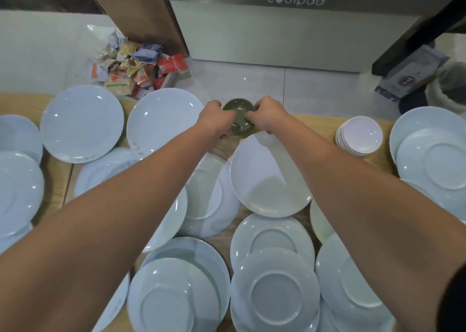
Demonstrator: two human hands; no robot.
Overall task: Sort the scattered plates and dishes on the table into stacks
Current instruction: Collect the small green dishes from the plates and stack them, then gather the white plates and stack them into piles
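Both arms reach to the far middle of the wooden table (312, 122). My left hand (214, 120) and my right hand (267, 116) each grip a side of a small stack of green dishes (239, 109) at the table's far edge. White plates lie scattered all over the table, several of them overlapping: two large ones at the far left (82, 123) (161, 122), one big plate (267, 178) just below my hands, and rimmed plates along the near side (274, 299). A stack of small white dishes (360, 136) stands at the far right.
Beyond the table, on the tiled floor, a white box (174, 78) holds snack packets next to a cardboard box (136, 11). A steel appliance (290, 24) stands behind. More rimmed plates (438, 165) are piled at the right edge.
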